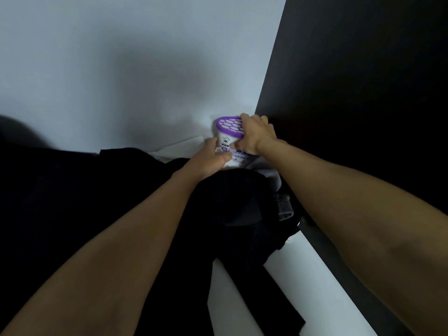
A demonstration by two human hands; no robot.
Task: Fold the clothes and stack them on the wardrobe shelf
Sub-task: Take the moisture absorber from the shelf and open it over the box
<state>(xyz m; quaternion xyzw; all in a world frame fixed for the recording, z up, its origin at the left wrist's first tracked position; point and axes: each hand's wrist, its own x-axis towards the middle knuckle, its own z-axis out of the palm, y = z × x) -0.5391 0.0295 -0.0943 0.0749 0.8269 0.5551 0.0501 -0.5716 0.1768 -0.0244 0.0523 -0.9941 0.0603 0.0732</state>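
tub (228, 132) gripped by left hand (209, 159) and right hand (257, 135) — dark clothes (232, 200) below, white wall (121, 57)

Both hands grip a white tub (225, 141) with a purple honeycomb lid (229, 124), the left hand (208, 157) curled round its lower body from 7 o'clock, the right hand (257, 137) over the lid's rim at 3 o'clock. Dark clothes (218, 204) lie heaped at the tub's 6 o'clock, spilling over a white shelf (291, 270); a pale back wall (121, 69) fills 11 o'clock and a black side panel (363, 69) fills 2 o'clock.
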